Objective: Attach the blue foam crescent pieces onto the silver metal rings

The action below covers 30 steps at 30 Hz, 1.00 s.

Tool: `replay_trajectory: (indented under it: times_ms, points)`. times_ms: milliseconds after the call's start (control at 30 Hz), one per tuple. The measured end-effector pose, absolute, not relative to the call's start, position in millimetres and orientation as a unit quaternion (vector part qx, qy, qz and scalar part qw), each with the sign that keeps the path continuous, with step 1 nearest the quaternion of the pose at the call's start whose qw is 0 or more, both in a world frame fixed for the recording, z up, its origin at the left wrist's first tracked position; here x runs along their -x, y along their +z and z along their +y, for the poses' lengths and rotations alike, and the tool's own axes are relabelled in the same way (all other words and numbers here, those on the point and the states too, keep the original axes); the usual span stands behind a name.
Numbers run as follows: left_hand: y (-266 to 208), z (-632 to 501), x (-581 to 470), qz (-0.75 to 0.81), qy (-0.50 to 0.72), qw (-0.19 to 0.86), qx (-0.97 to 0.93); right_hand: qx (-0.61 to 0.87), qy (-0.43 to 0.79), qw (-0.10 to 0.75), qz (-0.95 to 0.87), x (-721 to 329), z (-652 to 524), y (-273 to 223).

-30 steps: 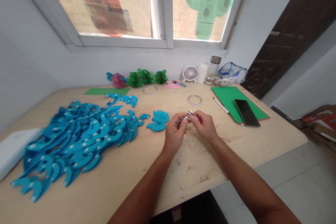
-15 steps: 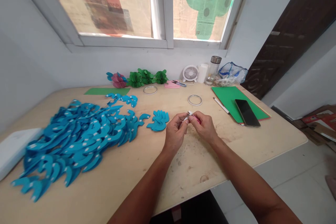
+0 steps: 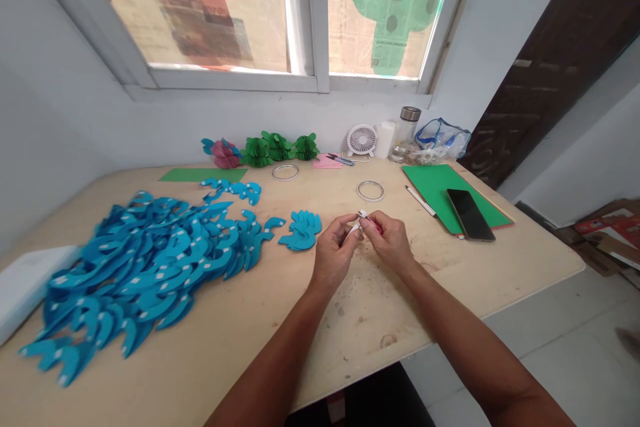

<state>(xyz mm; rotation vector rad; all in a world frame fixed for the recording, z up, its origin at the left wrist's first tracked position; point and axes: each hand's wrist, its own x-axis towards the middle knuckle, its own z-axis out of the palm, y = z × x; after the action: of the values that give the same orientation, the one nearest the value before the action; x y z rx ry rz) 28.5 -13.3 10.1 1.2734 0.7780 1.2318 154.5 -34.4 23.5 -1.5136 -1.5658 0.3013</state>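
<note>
A white strip (image 3: 355, 229) is pinched by fingers of the left hand (image 3: 333, 250), a pink object (image 3: 377, 227) by those of the right hand (image 3: 394, 243). Blue pieces (image 3: 173, 250) are heaped on the desk (image 3: 225, 323).

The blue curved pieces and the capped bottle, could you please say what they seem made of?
Blue curved pieces: matte, probably paper or felt, thin, without shine. Capped bottle: see-through, so glass or clear plastic; its shiny cap looks metallic.
</note>
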Motion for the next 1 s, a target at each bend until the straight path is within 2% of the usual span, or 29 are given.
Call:
replay_trajectory:
  times_ms: [700,1000]
  points:
    - [16.0,-13.3,-28.6,0.329,0.557,0.551,-0.527,0.611,0.134,0.478,-0.617,-154.1,-33.9,24.0]
    - [14.9,-12.3,-28.1,0.336,0.570,0.557,-0.502,0.617,0.140,0.458,-0.625,-155.6,-32.4,21.5]
